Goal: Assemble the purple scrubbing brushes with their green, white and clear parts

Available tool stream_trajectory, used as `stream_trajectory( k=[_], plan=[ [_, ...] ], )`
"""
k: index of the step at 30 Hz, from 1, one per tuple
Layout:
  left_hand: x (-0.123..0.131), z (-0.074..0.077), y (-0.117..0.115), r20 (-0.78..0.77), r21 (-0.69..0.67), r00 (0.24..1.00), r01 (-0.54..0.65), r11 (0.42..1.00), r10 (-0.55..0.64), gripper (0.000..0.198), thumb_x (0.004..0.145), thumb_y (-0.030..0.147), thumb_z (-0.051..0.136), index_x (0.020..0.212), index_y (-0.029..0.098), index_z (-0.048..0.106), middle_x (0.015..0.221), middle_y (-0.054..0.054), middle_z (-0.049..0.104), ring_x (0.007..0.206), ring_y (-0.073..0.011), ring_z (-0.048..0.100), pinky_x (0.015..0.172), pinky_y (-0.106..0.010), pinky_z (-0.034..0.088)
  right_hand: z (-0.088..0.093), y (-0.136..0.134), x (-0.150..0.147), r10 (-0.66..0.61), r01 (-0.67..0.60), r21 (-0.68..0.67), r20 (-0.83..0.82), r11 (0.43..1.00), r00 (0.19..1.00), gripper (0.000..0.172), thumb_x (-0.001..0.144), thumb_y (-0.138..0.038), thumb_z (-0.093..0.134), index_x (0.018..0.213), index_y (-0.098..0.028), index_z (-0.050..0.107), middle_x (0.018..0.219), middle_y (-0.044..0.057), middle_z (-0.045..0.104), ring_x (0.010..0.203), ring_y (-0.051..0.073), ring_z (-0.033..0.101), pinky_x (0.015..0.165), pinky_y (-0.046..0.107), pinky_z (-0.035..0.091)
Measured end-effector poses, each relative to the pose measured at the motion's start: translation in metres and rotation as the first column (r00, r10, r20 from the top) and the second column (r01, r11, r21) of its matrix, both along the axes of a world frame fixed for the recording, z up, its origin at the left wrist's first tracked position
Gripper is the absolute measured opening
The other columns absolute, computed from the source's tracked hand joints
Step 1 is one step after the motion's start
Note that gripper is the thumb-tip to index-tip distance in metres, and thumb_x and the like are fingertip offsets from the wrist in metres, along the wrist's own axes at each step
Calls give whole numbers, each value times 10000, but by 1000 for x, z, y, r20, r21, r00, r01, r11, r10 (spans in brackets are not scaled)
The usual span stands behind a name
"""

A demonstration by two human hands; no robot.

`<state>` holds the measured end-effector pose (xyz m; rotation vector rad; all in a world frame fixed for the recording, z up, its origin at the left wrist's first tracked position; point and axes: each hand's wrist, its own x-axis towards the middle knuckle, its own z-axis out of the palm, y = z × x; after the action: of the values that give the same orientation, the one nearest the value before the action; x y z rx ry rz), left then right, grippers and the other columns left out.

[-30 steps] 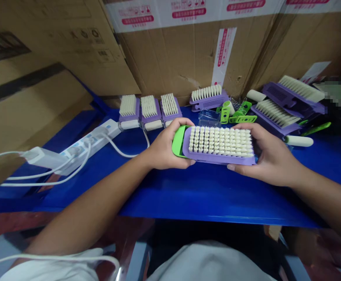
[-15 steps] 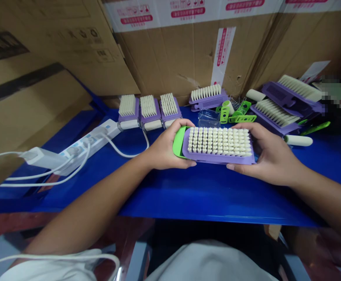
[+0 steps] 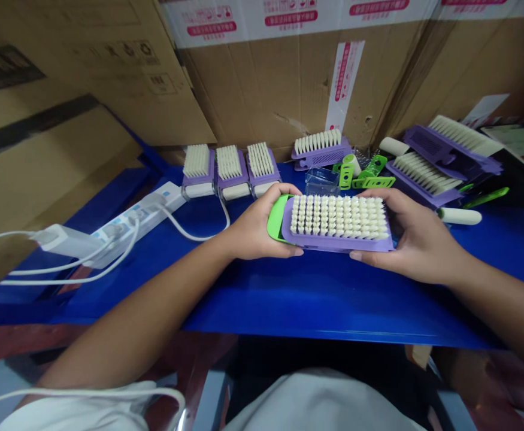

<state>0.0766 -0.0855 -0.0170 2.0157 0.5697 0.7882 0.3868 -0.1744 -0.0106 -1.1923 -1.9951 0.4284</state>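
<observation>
A purple brush head (image 3: 339, 216) with rows of cream bristles facing up is held level between my two hands, above the blue table. My left hand (image 3: 264, 224) is closed around its left end, where a green end piece (image 3: 278, 218) shows. At the opposite end, my right hand (image 3: 417, 236) grips the purple base with the thumb in front and fingers behind. The brush's underside is hidden. Just behind it lie clear plastic pieces (image 3: 321, 181) and several green perforated plastic parts (image 3: 373, 181).
Three purple brushes (image 3: 229, 163) stand in a row at the back; another (image 3: 318, 146) leans near the cardboard box (image 3: 266, 90). More brushes (image 3: 432, 173) are piled on the right, near a white roller (image 3: 459, 216). A power strip (image 3: 129, 224) with white cables occupies the left side.
The view has shifted very slightly. Both hands keep the same hold on the brush head, and nothing else has visibly moved.
</observation>
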Motion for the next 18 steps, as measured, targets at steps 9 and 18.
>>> stream_trajectory(
  k=[9, 18],
  plan=[
    [1, -2, 1, 25, 2, 1000, -8, 1000, 8, 902, 599, 403, 1050, 1319, 283, 519, 1222, -46, 684, 1061, -252, 712, 869, -368, 594, 6, -3, -1, -32, 32, -5, 4, 999, 999, 861, 703, -629, 1005, 1405, -282, 647, 1295, 100, 790, 1069, 354, 802, 899, 505, 675],
    [3, -4, 1, 42, 33, 999, -14, 999, 13, 857, 616, 359, 1015, 1307, 285, 514, 1202, -41, 679, 1030, -239, 707, 822, -350, 602, 4, -3, -3, -26, 26, -6, -4, 1000, 1000, 852, 723, -657, 987, 1407, -290, 635, 1292, 98, 796, 1061, 336, 815, 926, 515, 690]
  ],
)
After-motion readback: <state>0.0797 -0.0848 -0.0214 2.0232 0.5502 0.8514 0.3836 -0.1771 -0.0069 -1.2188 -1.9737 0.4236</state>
